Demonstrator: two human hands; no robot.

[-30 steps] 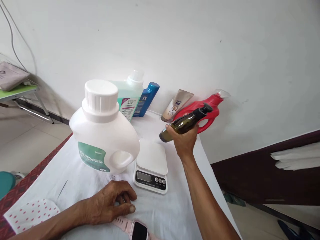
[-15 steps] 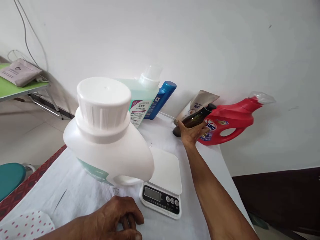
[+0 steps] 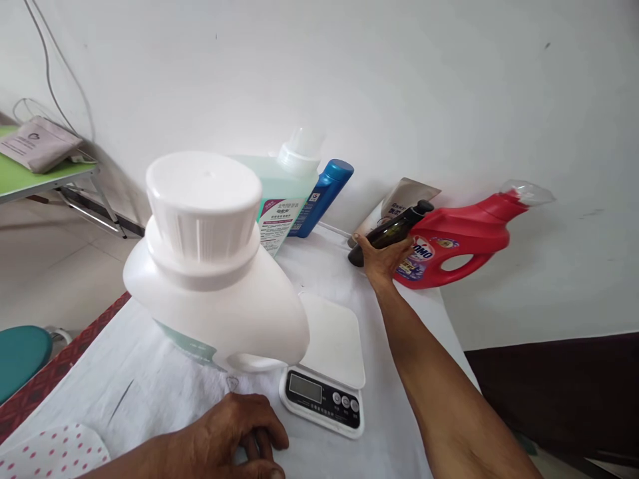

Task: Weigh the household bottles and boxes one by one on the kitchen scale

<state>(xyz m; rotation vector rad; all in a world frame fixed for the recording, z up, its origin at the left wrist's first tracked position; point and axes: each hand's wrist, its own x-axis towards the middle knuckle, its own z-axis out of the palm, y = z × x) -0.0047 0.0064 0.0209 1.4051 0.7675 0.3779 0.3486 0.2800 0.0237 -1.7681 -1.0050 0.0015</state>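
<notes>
At the back of the table my right hand point(image 3: 384, 261) is wrapped around a dark brown bottle point(image 3: 392, 229) with a black cap. The bottle leans to the right, in front of a pale squeeze tube point(image 3: 412, 193) and beside a red detergent jug point(image 3: 464, 233). My left hand point(image 3: 244, 432) rests on the cloth near the front, fingers loosely bent and thumb apart, with nothing visible in it. Just beyond it stand a large white capped jug point(image 3: 219, 306) and a white kitchen scale point(image 3: 332, 339). Its display looks blank, and the jug covers part of its left side.
Behind the white jug are a clear bottle of green liquid point(image 3: 284, 213) and a blue bottle point(image 3: 324, 196), near the wall. A dotted cloth point(image 3: 54, 452) lies at the front left. A teal stool point(image 3: 22, 359) and a green table point(image 3: 30, 176) stand further left.
My right hand and the dark bottle have shifted very slightly right in view, with the bottle's cap a little higher. My left hand stays in place.
</notes>
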